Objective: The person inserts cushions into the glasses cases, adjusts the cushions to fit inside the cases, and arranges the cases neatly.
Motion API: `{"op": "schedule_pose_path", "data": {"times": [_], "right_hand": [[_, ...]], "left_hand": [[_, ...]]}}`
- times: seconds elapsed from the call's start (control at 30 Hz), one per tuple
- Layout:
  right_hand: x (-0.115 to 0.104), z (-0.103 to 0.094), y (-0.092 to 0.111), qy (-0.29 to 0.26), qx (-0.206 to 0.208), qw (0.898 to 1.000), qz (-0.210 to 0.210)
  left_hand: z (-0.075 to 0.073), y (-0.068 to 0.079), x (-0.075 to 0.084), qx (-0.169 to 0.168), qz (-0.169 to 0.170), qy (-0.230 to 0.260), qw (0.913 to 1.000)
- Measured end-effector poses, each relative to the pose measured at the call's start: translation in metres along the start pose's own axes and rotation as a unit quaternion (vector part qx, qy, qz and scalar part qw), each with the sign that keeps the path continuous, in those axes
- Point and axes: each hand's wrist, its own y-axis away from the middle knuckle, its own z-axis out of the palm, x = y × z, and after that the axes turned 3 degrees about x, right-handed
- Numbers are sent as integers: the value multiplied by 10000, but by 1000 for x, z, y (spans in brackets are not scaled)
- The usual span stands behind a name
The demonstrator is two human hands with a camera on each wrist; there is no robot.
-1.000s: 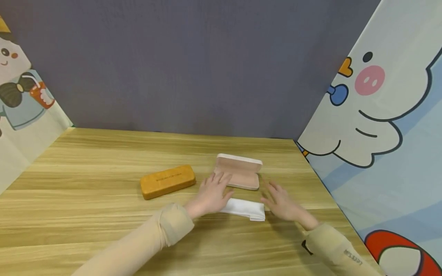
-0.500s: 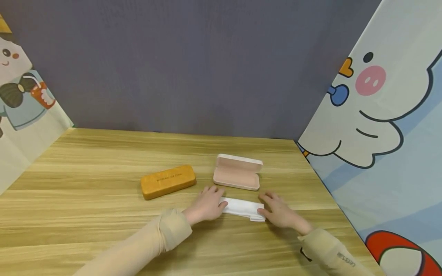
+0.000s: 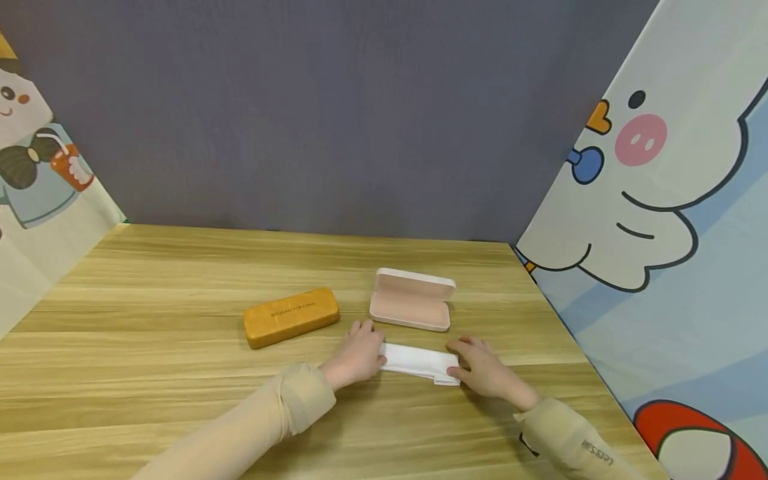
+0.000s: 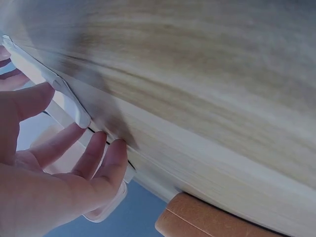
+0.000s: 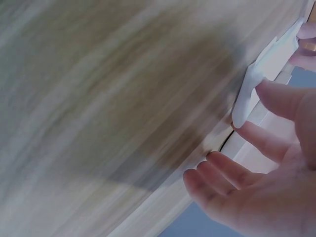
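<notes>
Head view: a white, flat, folded strip of cloth lies on a wood-grain tabletop between two bare hands, its long side running left to right. A small folded flap shows at its near right corner.

Left hand pinches the left end of the strip, thumb on the near edge, index fingertip at the far edge. Right hand does the same at the right end. Both wrist views show thumb and index finger set on the strip, with the other fingers bent and their tips down by the tabletop; whether those tips bear on the wood cannot be told.

Just beyond the strip: a white, rounded oblong case with pale pink lining, lid raised at the far side, inside visible. To its left, beyond the left hand: an orange-tan, leather-look oblong case, closed, set at a slant with its right end farther away. Dark lettering on its lid is too small to read.

Both arms wear beige sleeves; the right cuff carries dark lettering. Behind the tabletop stands a grey-purple panel; printed cartoon panels flank it on either side.
</notes>
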Motion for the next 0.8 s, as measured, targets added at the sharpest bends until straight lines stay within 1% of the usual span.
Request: {"op": "schedule_pose_path", "data": {"times": [0.1, 0.23, 0.4, 0.6, 0.7, 0.8], "right_hand": [[-1, 0, -1, 60, 111, 9998, -132], [-2, 0, -3, 53, 172, 9997, -152], [-3, 2, -5, -18, 212, 9998, 50], [-4, 5, -6, -96, 362, 9991, 214], [-5, 6, -7, -204, 402, 9985, 314], [-6, 5, -7, -426, 376, 9978, 344]], "left_hand": [[0, 0, 0, 84, 10, 12, 10000], [1, -1, 0, 171, 31, 29, 9998], [3, -3, -1, 249, 96, 86, 9996], [5, -5, -2, 378, 201, 174, 9989], [5, -5, -2, 427, 242, 327, 9983], [5, -6, -2, 482, 191, 504, 9974]]}}
